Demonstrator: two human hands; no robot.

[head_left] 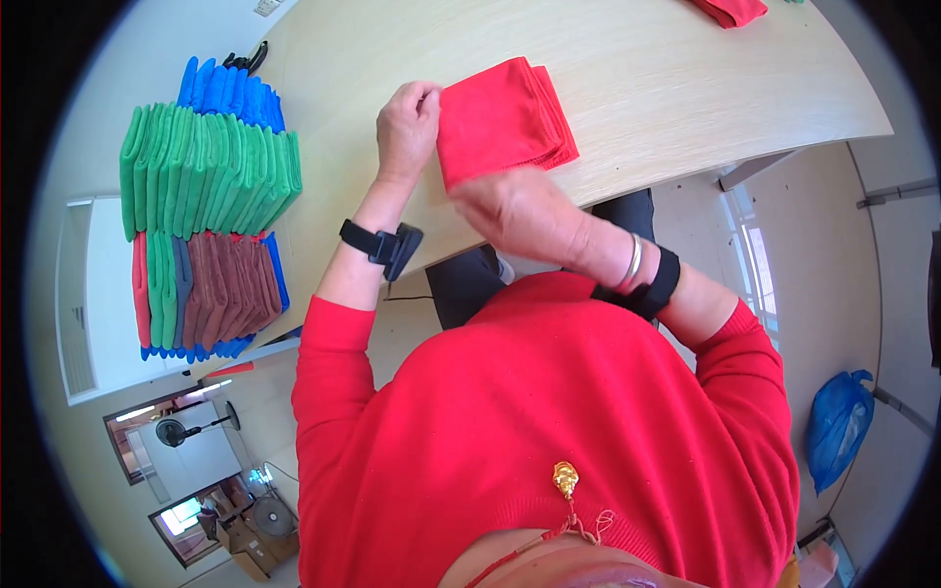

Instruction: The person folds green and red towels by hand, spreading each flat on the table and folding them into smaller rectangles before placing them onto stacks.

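A folded red cloth [495,118] lies on the pale wooden table, its layered edges toward the right. At its left edge, near the far corner, my left hand [407,127] is closed, with thumb and fingertips pinching the border. My right hand [524,211] reaches across to the near left corner of the same cloth. Its fingers are bent together there, slightly blurred, and the back of the hand hides part of the near edge.
Tall stacks of folded green cloths [201,167], brown cloths [230,284] and blue cloths [230,93] stand along the table's left side. Another red cloth [730,10] lies at the far edge of view. A blue plastic bag [840,426] is on the right, below table height.
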